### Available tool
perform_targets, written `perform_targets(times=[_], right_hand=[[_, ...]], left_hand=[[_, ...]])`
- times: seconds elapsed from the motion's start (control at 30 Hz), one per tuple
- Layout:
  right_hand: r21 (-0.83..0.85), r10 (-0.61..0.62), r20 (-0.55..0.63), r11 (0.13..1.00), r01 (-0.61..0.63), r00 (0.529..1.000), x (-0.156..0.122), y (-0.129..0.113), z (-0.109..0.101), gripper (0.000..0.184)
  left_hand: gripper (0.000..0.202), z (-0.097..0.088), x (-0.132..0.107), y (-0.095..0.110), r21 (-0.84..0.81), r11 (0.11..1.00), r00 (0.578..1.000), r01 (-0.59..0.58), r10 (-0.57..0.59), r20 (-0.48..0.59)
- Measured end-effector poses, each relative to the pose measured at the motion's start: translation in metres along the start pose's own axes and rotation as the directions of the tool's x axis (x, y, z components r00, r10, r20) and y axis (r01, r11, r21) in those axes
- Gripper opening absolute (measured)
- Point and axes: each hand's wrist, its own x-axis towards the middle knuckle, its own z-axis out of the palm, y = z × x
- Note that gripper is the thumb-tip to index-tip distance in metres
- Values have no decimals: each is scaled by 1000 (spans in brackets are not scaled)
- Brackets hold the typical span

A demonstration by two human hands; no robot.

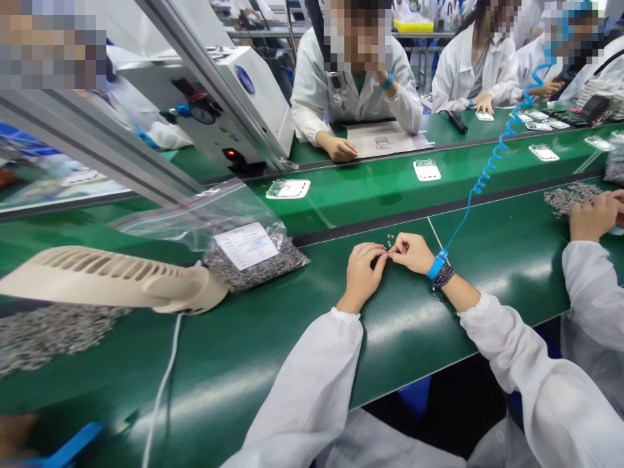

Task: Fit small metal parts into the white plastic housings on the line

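On the green conveyor belt (414, 331), left hand (361, 276) and right hand (412, 253) pinch nearly shut on what looks like a tiny metal part (383, 258). Probably light, stiff, easily dropped; grip by its edges.

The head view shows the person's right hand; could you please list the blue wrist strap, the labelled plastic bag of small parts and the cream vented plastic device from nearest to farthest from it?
From the right hand:
1. Blue wrist strap, on the right wrist.
2. Labelled plastic bag of small parts, left, on the green bench.
3. Cream vented plastic device, farther left, beyond the bag.
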Motion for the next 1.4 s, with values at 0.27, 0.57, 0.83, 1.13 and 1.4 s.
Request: perform_targets(times=[0.27, 0.57, 0.83, 1.13, 1.4], right_hand=[[43, 65, -14, 997, -64, 998, 2, 5, 3, 14], [49, 62, 14, 997, -63, 998, 5, 12, -2, 25], [82, 97, 123, 991, -108, 988, 4, 16, -2, 25], [121, 101, 124, 986, -116, 987, 5, 13, -3, 38], [84, 36, 101, 995, -44, 994, 2, 11, -6, 30]], left_hand=[[14, 1, 0, -3, 24, 1000, 999, 14, -13, -39], [17, 0, 1, 2, 49, 998, 997, 33, -29, -66], [14, -4, -5, 11, 231, 972, 978, -53, 98, -186], [14, -2, -6, 13, 212, 977, 987, -25, 58, -152], [18, -1, -5, 16, 234, 972, 985, 2, 38, -167]])
